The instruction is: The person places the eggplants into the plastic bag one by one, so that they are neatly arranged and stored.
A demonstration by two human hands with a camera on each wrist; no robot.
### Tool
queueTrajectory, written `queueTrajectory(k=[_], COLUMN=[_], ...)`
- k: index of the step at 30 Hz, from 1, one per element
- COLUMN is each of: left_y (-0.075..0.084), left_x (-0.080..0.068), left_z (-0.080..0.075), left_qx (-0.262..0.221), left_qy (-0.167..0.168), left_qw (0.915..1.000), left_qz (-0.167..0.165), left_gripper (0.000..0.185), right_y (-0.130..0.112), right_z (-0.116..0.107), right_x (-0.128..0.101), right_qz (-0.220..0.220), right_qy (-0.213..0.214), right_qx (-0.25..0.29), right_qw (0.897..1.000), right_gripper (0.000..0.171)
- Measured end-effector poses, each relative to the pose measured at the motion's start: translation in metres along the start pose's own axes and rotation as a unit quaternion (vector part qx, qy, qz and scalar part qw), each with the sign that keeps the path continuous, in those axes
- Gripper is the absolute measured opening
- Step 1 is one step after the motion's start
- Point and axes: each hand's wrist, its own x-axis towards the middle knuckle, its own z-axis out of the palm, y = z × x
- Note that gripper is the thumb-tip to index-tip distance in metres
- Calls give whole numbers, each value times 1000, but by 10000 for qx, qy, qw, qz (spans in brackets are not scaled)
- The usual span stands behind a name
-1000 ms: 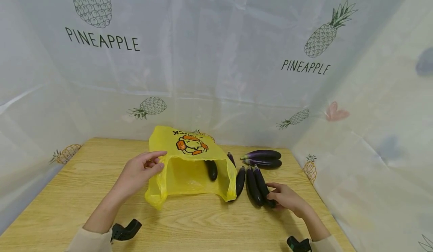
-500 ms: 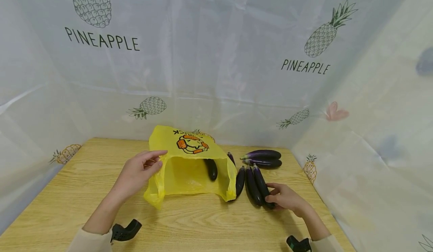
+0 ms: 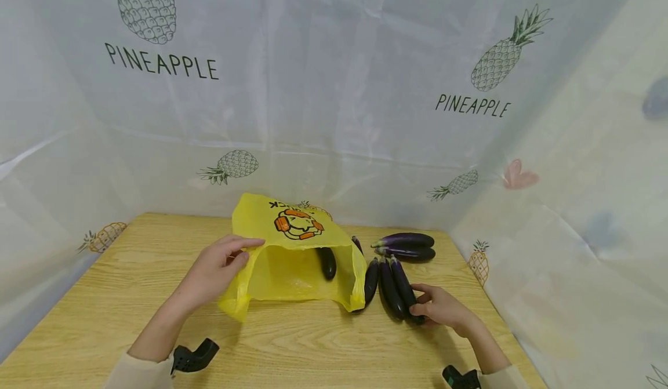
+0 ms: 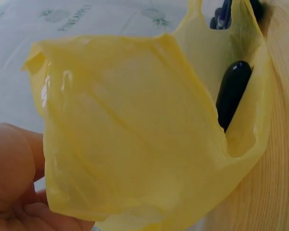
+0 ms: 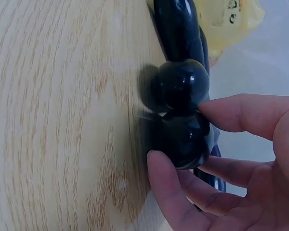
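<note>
In the head view a yellow plastic bag (image 3: 292, 226) lies on its side, its mouth facing me. One eggplant (image 3: 327, 262) shows inside it. My left hand (image 3: 214, 268) holds the bag by the left side of its mouth, index finger along the upper edge; the bag partly hides these fingers in the left wrist view. My right hand (image 3: 440, 308) grips the rounded lower end of an eggplant (image 5: 188, 139), thumb on one side and fingers on the other. Beside that one lies another eggplant (image 5: 183, 85), touching it.
Another eggplant (image 3: 371, 282) rests against the bag's right side, and a further eggplant (image 3: 357, 243) is partly hidden behind it. Two eggplants (image 3: 406, 246) lie crosswise at the back right. A pineapple-print sheet (image 3: 323, 99) rises behind the wooden table (image 3: 292, 348).
My left hand has shifted slightly right, and the bag's left mouth edge has folded inward. My right thumb has closed a little further round the eggplant, which stays in place.
</note>
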Motion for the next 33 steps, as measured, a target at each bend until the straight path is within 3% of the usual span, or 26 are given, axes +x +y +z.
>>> queueTrajectory(k=[15,19,24,33], left_y=[-2,-2,0,0], left_x=[1,2,2,4], left_z=[2,3,3,5], left_qx=[-131,-141,-113,-180], left_qy=[68,118,177,249], left_qw=[9995,9993,9992,9990], left_qz=[266,335,347,335], left_gripper=[45,46,47,48], right_y=[9,7,-14,-77], right_z=[-4,-5,-5,15], right_x=[-2,-6,-13,-34], right_qz=[-177,-361,-771,-1487], right_qy=[-68,154,502,880], right_qx=[434,278,-60,-605], right_qw=[9989,9988,9957,9831], right_gripper=[81,80,78,75])
